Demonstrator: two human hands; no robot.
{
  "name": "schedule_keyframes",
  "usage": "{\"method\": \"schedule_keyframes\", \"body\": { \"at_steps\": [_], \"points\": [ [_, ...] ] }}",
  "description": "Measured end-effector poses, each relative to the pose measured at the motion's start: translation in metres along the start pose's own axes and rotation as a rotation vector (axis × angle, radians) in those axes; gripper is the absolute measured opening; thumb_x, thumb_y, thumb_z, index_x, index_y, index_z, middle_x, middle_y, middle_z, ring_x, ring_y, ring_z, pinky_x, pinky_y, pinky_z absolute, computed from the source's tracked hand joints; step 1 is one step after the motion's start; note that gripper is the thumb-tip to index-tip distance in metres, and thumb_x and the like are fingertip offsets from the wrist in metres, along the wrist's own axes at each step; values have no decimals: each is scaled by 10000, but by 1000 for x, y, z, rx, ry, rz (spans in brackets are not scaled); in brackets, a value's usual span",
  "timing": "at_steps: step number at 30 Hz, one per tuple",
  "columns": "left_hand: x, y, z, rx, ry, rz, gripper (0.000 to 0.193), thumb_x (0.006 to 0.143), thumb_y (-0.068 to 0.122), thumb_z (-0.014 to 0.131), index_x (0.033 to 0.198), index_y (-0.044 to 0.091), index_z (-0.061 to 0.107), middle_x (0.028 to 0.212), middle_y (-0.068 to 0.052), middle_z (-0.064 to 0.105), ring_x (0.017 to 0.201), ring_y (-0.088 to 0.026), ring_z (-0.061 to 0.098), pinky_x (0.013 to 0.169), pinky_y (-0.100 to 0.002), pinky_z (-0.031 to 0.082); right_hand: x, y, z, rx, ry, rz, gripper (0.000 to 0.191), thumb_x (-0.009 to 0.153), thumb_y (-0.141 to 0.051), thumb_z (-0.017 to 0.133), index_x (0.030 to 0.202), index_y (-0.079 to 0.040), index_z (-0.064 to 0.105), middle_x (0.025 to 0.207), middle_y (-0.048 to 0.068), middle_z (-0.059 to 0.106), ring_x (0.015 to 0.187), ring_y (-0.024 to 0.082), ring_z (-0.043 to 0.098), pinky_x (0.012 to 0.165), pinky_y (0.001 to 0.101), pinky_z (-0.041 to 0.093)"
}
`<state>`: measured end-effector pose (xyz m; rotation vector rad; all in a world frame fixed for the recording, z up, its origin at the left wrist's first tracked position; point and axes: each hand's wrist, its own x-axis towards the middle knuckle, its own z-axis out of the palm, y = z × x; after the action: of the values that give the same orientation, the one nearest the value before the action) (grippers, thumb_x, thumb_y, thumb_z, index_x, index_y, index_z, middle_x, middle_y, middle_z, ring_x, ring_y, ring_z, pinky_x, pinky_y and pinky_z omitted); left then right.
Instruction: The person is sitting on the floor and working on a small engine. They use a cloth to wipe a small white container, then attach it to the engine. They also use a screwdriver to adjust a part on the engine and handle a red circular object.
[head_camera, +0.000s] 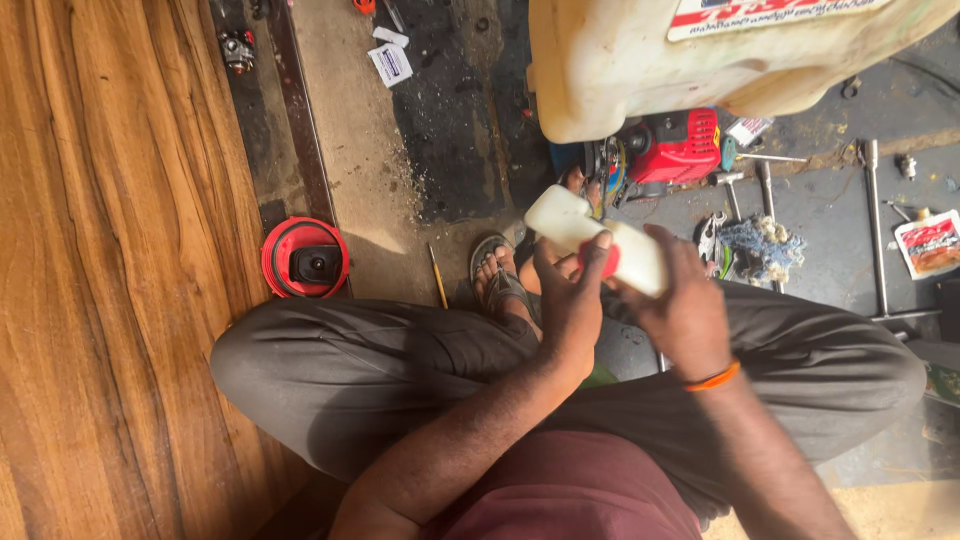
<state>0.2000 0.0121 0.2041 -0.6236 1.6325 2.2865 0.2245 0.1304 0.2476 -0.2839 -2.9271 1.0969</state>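
Note:
I hold a small cream-white plastic tank (590, 235) in front of my knees. My right hand (680, 305) grips its right end from behind. My left hand (572, 290) wraps the middle, and its fingers rest on a red cap (610, 262) on the tank's side. A large cream plastic container (700, 60) with a red and white label fills the top right. Below it sits a small red engine (675, 145) with blue parts beside it.
A round red cover with a black centre (305, 258) lies on the concrete at left, beside a wooden panel (110, 250). Steel rods and wrenches (875, 225), a frayed blue rag (760, 248), a red packet (930, 245) and a thin stick (437, 275) lie around my sandalled foot (497, 275).

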Motion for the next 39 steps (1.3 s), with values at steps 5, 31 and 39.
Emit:
{"method": "schedule_keyframes", "body": {
  "at_steps": [5, 31, 39],
  "points": [
    [15, -12, -26, 274, 44, 119, 456, 1122, 387, 407, 1214, -22, 585, 1019, -188, 690, 967, -255, 679, 903, -356, 522, 16, 56, -45, 142, 5, -123, 665, 761, -69, 860, 1372, -24, 602, 1222, 172, 654, 1123, 337, 662, 949, 432, 533],
    [221, -16, 0, 602, -67, 232, 314, 1011, 314, 651, 983, 11, 729, 713, -148, 731, 653, -287, 712, 644, -430, 544, 80, 87, -40, 177, -101, -106, 713, 670, 79, 814, 1346, -10, 602, 1384, 132, 620, 1316, 270, 586, 1117, 373, 464],
    [162, 27, -1, 785, -439, 1047, 339, 998, 213, 684, 1329, 142, 660, 1295, -78, 690, 1111, -290, 721, 917, -381, 582, 97, 100, -70, 338, -237, -50, 696, 721, 73, 777, 1377, -38, 574, 1438, 81, 594, 1339, 189, 560, 1129, 341, 456]
  ]
}}
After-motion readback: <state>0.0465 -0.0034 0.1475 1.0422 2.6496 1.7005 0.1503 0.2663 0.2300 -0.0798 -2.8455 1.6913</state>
